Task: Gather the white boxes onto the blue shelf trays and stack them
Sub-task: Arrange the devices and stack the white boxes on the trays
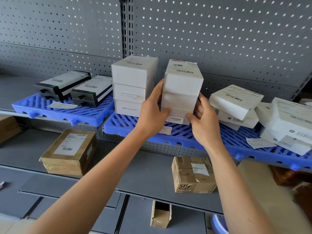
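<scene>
Blue tray [211, 137] under white box stacks [181, 92]

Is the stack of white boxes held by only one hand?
No: the left hand and right hand both grip the stack of white boxes from opposite sides.

Hidden, cropped and unreadable parts

The left hand [152, 112] and right hand [205, 122] cover the lower sides of the held white stack [181, 92]; label print there is too small to read. The right blue tray [219, 137] and the white boxes [290, 125] run off the right edge.
</scene>
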Demonstrator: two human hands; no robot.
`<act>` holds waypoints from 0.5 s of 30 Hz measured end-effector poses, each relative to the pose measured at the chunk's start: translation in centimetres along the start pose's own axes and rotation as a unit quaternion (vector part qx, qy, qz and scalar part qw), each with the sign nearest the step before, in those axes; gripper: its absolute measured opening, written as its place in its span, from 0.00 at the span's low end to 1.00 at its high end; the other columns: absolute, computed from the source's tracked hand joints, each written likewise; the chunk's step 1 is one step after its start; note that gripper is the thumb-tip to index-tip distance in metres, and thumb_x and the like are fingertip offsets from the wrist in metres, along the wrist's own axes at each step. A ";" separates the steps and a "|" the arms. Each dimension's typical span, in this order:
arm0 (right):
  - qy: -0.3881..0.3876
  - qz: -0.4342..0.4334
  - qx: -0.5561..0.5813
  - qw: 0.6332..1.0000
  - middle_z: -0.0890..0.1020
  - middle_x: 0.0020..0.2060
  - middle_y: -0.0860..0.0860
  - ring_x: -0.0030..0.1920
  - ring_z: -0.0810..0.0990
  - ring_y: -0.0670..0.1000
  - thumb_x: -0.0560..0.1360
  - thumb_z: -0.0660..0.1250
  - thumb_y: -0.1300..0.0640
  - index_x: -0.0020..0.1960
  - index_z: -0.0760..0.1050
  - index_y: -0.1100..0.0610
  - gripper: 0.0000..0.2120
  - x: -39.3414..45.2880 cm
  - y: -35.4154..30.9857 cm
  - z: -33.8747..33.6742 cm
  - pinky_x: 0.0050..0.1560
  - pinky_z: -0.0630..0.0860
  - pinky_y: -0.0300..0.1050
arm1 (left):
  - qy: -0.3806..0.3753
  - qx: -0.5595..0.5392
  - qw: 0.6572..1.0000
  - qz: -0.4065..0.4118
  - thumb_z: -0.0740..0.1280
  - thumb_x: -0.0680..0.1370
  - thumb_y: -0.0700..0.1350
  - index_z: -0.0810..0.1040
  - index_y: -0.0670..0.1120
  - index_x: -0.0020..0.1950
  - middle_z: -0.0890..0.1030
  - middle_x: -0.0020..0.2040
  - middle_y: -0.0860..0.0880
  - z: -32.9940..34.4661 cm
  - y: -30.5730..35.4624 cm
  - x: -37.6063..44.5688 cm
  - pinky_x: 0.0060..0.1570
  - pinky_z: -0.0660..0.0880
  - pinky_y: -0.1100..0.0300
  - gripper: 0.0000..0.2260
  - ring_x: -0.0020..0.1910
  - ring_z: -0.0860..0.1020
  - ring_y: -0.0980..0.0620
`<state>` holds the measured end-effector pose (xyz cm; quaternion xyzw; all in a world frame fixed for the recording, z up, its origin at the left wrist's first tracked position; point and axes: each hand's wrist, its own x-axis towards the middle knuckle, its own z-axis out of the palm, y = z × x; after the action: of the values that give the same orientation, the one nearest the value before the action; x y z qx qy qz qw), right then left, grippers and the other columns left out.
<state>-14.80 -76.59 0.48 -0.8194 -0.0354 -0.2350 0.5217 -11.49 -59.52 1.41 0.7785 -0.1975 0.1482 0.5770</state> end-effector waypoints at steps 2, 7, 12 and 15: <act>0.006 0.002 -0.004 1.000 0.78 0.68 0.45 0.66 0.76 0.41 0.78 0.66 0.70 0.78 0.62 0.48 0.34 -0.2 -0.1 0.1 0.55 0.72 0.24 | 0.001 -0.011 1.000 0.004 0.70 0.76 0.34 0.60 0.58 0.79 0.79 0.65 0.61 -0.1 -0.1 0.1 0.54 0.81 0.49 0.38 0.57 0.81 0.51; 0.028 0.009 -0.014 0.999 0.80 0.63 0.41 0.63 0.77 0.38 0.79 0.67 0.65 0.76 0.66 0.48 0.29 -0.8 -0.8 0.5 0.53 0.73 0.25 | 0.011 -0.031 0.999 0.021 0.70 0.75 0.38 0.65 0.53 0.78 0.79 0.64 0.59 -0.3 0.4 0.2 0.60 0.79 0.53 0.33 0.62 0.78 0.57; 0.046 0.018 -0.061 0.997 0.81 0.60 0.38 0.59 0.78 0.36 0.79 0.67 0.61 0.73 0.70 0.47 0.24 -1.3 -1.7 0.6 0.52 0.74 0.26 | 0.016 -0.038 0.998 0.042 0.69 0.74 0.39 0.65 0.53 0.78 0.78 0.67 0.57 -0.4 0.9 0.2 0.63 0.78 0.50 0.33 0.67 0.76 0.54; 0.048 0.015 -0.092 0.995 0.81 0.60 0.39 0.58 0.79 0.39 0.79 0.66 0.60 0.72 0.71 0.47 0.22 -1.7 -2.2 0.5 0.53 0.76 0.28 | 0.015 -0.048 0.997 0.062 0.69 0.74 0.39 0.64 0.54 0.78 0.76 0.69 0.57 -0.4 1.0 -0.1 0.62 0.78 0.49 0.34 0.68 0.75 0.53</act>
<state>-16.78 -74.80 1.49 -0.8519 0.0237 -0.2687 0.4490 -12.09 -59.42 2.28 0.7338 -0.2438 0.1853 0.6064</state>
